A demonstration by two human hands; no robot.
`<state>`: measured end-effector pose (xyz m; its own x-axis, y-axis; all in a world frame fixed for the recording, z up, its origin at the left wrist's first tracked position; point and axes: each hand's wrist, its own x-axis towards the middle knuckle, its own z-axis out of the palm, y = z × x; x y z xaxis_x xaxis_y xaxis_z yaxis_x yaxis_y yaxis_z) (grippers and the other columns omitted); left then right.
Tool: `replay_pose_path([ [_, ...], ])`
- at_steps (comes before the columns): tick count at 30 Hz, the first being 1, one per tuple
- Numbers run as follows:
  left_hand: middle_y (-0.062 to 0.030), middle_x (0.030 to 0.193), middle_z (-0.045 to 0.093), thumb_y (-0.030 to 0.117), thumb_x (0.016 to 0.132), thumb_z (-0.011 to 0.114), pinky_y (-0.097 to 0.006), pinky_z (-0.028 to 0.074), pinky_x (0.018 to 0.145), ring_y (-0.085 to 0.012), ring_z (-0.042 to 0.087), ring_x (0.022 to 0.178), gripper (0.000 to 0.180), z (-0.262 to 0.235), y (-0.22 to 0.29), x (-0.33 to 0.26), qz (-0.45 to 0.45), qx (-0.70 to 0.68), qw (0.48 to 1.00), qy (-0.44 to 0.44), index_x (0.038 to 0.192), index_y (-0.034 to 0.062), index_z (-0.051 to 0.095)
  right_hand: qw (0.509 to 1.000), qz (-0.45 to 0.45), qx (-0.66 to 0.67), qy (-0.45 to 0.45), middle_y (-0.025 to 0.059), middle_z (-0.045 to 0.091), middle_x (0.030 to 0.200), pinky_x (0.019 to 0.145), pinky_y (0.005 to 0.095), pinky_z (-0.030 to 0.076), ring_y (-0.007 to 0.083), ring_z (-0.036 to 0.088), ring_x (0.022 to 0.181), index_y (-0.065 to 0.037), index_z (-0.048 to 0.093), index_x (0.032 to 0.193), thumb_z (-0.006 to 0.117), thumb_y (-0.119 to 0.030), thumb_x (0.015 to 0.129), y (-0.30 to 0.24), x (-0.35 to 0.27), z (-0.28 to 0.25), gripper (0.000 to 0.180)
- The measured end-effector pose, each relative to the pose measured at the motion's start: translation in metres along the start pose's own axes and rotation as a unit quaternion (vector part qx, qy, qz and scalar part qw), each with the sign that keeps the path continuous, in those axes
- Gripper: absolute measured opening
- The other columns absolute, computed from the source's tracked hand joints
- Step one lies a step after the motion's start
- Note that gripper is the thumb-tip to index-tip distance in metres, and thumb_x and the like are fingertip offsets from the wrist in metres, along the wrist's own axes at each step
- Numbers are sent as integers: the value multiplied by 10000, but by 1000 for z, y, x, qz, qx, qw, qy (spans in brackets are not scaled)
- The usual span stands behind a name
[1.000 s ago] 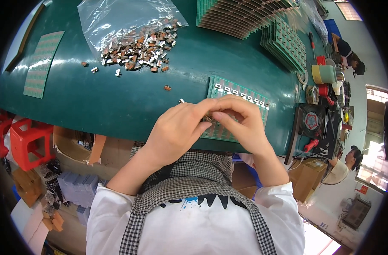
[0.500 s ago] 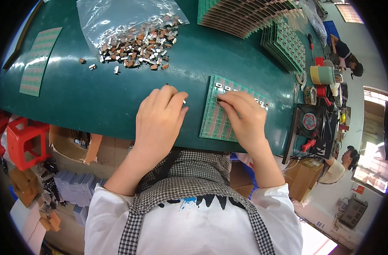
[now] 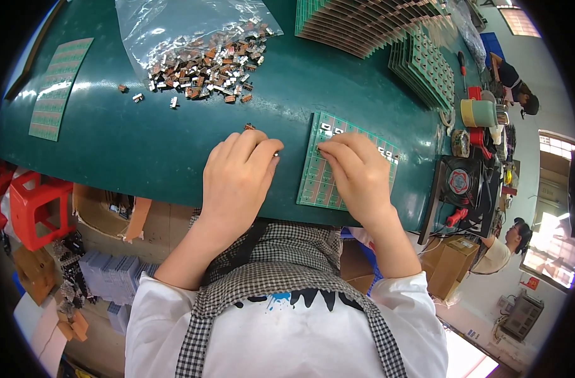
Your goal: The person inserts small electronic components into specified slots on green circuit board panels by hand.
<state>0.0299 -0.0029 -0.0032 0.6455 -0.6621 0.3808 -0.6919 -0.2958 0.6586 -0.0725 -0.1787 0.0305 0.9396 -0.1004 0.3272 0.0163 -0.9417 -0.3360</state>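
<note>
A green circuit board panel (image 3: 318,178) lies on the table in front of me, with a row of small silver slide switches (image 3: 326,126) along its far edge. Over its left part, my right hand (image 3: 360,167) is closed, thumb and forefinger pinching a slide switch (image 3: 319,148) against the board; fingers cover much of that switch. Left of the panel, my left hand (image 3: 237,170) is closed, with a small slide switch (image 3: 276,154) just showing between thumb and forefinger. Another brown switch (image 3: 250,126) peeks out past its knuckles; whether the hand touches it I cannot tell.
A heap of loose switches (image 3: 205,72) spills from a clear plastic bag (image 3: 180,25) at the back. Stacked circuit panels (image 3: 363,25) stand back right. One flat panel (image 3: 59,88) lies far left. A black fan (image 3: 459,179) sits at the right edge.
My right hand has shifted slightly left and nearer on the panel with its switch. My left fingers have turned the small switch at their tips; the brown one beyond them shows more.
</note>
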Motion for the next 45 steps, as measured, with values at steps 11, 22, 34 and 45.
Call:
replay_pose_path([
  [11, -89, 980, 622, -14, 753, 674, -389, 484, 745, -285, 607, 871, 432, 5, 14, -2, 44, -185, 982, 16, 1171, 69, 601, 986, 118, 119, -18, 105, 664, 958, 721, 330, 538, 236, 664, 836, -7, 651, 1024, 685, -17, 819, -23, -2, -13, 208],
  [22, -91, 1062, 612, 43, 755, 715, -390, 461, 817, -273, 589, 951, 404, 3, 15, 7, 81, -14, 995, 63, 1146, 68, 617, 956, 198, 214, 32, 87, 698, 927, 731, 298, 528, 190, 671, 829, -3, 701, 932, 708, -4, 808, -1, -17, -12, 124],
  [34, -86, 950, 611, 47, 796, 690, -403, 456, 788, -284, 590, 890, 180, -3, -10, 8, -51, 13, 998, 40, 967, 42, 633, 1000, 16, -7, 9, 89, 670, 868, 664, 364, 523, 277, 652, 789, -40, 643, 989, 665, 9, 800, 7, -8, -10, 197],
  [45, -84, 859, 644, 90, 773, 725, -358, 506, 652, -253, 640, 755, 315, 12, 15, 0, 157, -146, 976, 29, 1059, 24, 613, 964, 152, 219, -17, 96, 685, 935, 740, 300, 539, 192, 672, 854, -16, 678, 962, 679, -22, 835, -12, -16, -21, 128],
])
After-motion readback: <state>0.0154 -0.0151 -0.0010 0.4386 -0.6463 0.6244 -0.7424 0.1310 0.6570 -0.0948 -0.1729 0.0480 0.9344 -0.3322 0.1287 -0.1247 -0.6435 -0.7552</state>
